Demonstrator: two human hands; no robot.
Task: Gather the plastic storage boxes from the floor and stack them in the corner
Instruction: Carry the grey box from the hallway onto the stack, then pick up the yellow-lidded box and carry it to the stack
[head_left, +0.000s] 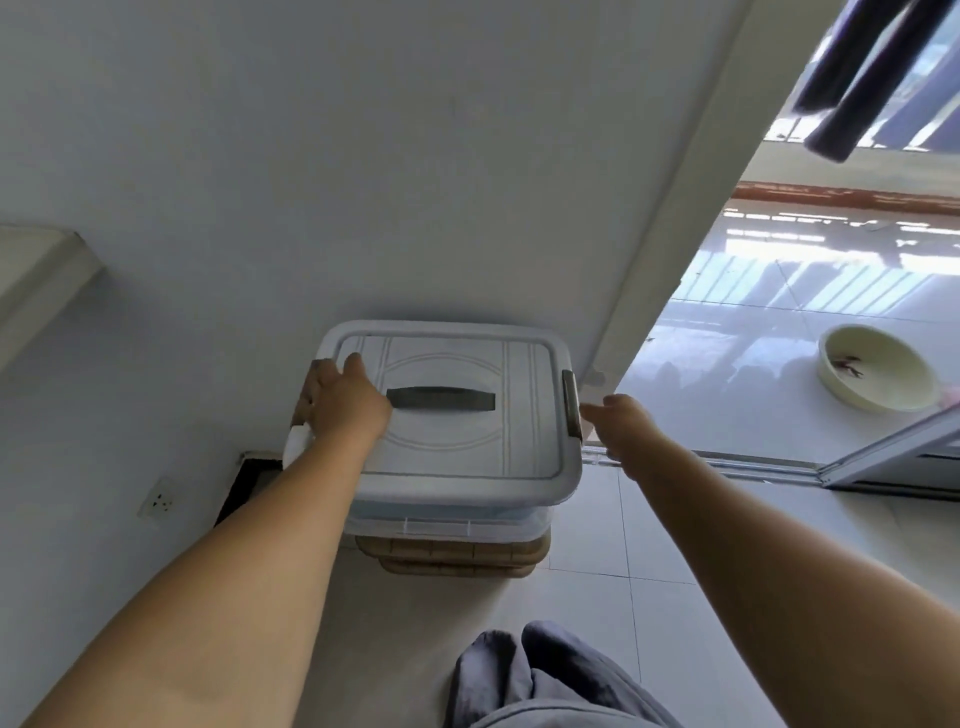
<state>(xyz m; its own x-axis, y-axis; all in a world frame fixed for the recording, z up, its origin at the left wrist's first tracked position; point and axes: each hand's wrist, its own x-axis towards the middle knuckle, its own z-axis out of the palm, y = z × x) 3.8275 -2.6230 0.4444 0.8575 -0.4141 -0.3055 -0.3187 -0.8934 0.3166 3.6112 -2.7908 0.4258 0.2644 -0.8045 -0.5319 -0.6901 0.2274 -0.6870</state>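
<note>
Fingers of left hand (340, 400) curled over grey-lidded storage box (457, 441) atop corner stack; right hand (621, 421) just beside, fingers loose, gripping nothing.

Bare forearms without sleeves; loose grey-blue trousers (524, 680) cover the legs.
</note>
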